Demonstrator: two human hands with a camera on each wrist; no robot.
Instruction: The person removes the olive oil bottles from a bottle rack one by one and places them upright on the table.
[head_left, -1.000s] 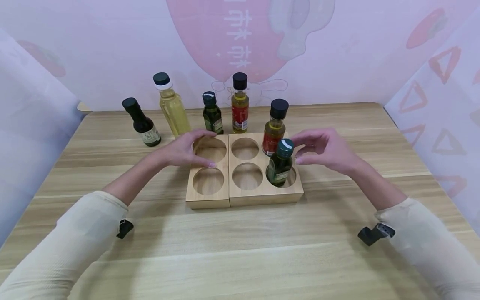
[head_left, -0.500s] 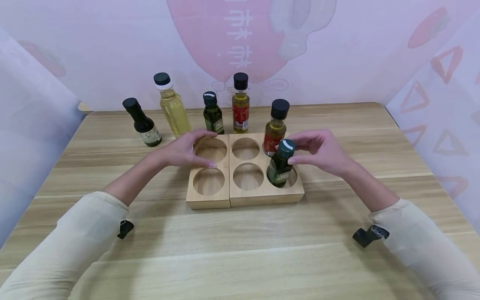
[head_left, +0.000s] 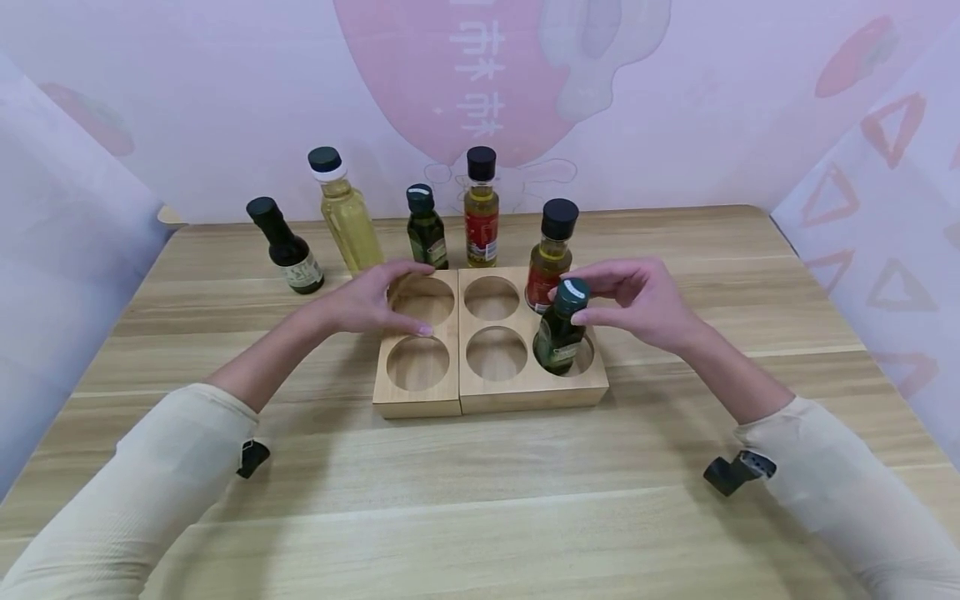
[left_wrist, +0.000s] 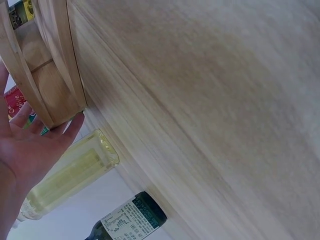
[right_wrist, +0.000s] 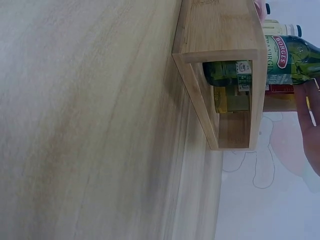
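Note:
A light wooden bottle rack (head_left: 480, 398), made of two blocks with round holes, lies mid-table. Across its left end my left hand (head_left: 372, 302) grips, thumb over the top and fingers at the back corner. At the front right hole stands a small green olive oil bottle (head_left: 558, 339) with a dark green cap. My right hand (head_left: 637, 302) pinches it just below the cap, thumb in front and fingers behind. In the right wrist view, the bottle's base (right_wrist: 220, 73) shows inside the rack. Behind it, a red-labelled oil bottle (head_left: 550, 262) stands in the back right hole.
Behind the rack stand another small green bottle (head_left: 427, 236) and a second red-labelled bottle (head_left: 481, 218). Farther left are a tall bottle of pale yellow liquid (head_left: 349, 225) and a dark sauce bottle (head_left: 288, 250). A printed cloth backdrop (head_left: 675, 125) rises at the table's rear edge.
My right hand has come left from beside the small green bottle, and its thumb and fingers have closed on it. The left hand and the rack have stayed in place.

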